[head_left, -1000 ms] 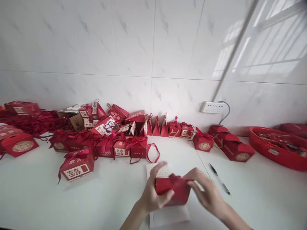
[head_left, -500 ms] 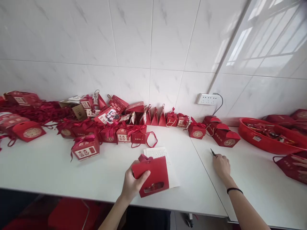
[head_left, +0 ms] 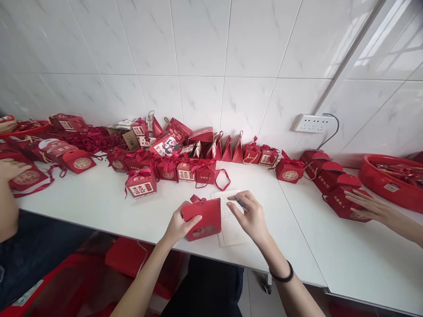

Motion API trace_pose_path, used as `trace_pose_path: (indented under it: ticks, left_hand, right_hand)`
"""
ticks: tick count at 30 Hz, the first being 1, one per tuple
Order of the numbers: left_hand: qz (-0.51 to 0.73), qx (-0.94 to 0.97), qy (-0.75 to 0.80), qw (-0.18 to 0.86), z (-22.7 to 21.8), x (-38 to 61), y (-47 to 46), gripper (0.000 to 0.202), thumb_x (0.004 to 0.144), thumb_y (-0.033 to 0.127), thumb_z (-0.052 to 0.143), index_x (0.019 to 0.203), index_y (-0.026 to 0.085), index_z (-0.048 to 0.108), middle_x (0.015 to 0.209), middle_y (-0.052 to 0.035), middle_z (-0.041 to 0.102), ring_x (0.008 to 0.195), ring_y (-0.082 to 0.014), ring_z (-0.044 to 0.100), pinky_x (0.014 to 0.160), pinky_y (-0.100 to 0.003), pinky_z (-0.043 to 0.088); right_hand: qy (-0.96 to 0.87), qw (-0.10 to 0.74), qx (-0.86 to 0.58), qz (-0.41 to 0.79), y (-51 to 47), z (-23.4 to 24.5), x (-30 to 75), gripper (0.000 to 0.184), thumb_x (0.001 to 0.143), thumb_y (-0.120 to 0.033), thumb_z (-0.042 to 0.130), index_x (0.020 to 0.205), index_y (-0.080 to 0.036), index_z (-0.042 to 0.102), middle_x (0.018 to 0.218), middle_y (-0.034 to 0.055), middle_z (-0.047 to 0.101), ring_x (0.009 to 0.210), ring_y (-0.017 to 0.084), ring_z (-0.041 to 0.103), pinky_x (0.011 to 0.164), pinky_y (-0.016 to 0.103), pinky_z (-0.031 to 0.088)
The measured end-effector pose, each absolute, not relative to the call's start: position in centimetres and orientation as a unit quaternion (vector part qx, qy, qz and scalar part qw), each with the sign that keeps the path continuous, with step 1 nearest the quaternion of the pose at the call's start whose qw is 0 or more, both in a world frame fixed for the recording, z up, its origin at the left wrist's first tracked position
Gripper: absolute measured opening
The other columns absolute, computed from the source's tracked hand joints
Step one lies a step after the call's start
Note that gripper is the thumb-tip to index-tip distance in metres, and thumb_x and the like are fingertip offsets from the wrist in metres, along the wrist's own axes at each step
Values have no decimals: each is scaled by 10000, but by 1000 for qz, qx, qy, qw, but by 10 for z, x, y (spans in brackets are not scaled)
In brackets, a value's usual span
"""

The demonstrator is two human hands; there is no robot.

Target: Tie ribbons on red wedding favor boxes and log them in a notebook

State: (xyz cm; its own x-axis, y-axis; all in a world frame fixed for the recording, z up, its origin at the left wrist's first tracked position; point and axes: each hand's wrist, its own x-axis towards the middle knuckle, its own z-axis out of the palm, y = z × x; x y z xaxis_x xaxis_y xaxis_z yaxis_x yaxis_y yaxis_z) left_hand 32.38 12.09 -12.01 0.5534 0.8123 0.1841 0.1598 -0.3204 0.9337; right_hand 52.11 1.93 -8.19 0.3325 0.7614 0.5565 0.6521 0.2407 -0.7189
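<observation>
My left hand (head_left: 181, 225) is closed around the left side of a red gift box (head_left: 209, 215), thumb lying on its face. The box has a ribbon on top and a small cut-out window low down. Behind and to the right of it, a notebook (head_left: 236, 235) with handwritten lines lies on the table, partly covered by the box. Over the notebook's right side, my right hand (head_left: 253, 216) grips a dark pen (head_left: 241, 202) between bent fingers. A black band (head_left: 287, 274) circles my right wrist.
Red gift boxes (head_left: 142, 182) crowd the back of the white table (head_left: 109, 211) along the tiled wall. At right, another person's hand (head_left: 370, 207) touches a red box near a red basin (head_left: 390, 185); at left, another person's hand (head_left: 13, 169) rests on a box. A power strip (head_left: 313, 123) hangs on the wall.
My right hand has come left with the pen, from the table at right to over the notebook. The view has shifted left. The hand at right has pushed its box up to the row.
</observation>
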Motion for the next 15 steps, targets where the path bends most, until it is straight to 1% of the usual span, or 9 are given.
trace_pose_path:
  ticks: [2,4,5,7,8,10,13,15]
  left_hand:
    - [306,746,303,508,-117,320,122,353,742,425,596,963,157,531,914,-58,617,837,-185,604,705,-288,507]
    - [290,754,271,523,-111,318,123,371,760,440,570,1000,165,502,917,-59,606,817,-178,603,693,-286,508]
    - [300,756,267,517,-107,317,123,373,765,440,563,1012,171,488,929,-60,601,822,-175,601,697,-285,507]
    - [343,757,286,477,-98,318,122,338,777,425,549,1003,183,478,954,-55,595,863,-169,593,736,-282,500]
    - [363,759,301,450,-94,320,122,298,787,411,538,977,187,487,951,-48,595,880,-165,589,755,-279,494]
    - [382,768,323,401,-84,324,122,208,809,383,512,882,188,516,885,-29,601,864,-153,589,763,-269,487]
    - [382,788,317,364,-74,329,123,161,819,339,498,783,186,533,787,-9,604,780,-138,594,718,-254,494]
    - [389,795,297,359,-71,330,122,116,812,294,506,790,188,547,785,-5,615,783,-132,600,733,-251,499]
  right_hand:
    - [-603,533,-592,29,32,-72,509,170,829,-351,576,869,-198,640,907,67,593,834,183,559,727,301,454]
    - [-631,514,-580,25,43,-69,501,142,819,-334,599,868,-208,644,909,55,614,851,188,558,772,317,440]
    - [-642,504,-577,31,47,-69,497,123,822,-320,597,847,-208,640,877,45,623,827,183,559,765,314,435]
    - [-651,488,-580,50,51,-72,492,122,835,-299,575,777,-201,617,772,23,619,737,166,548,700,293,425]
    - [-648,485,-584,57,52,-74,490,147,842,-296,560,742,-196,597,724,14,604,696,160,535,664,284,415]
    - [-634,486,-597,67,52,-78,487,194,849,-305,539,694,-189,555,666,6,571,654,155,509,623,275,394]
    - [-616,482,-619,71,50,-81,486,218,848,-316,528,672,-187,515,655,4,544,653,155,488,614,270,377]
    - [-609,482,-626,69,49,-82,485,216,849,-312,522,674,-186,505,667,5,537,665,155,486,616,267,373]
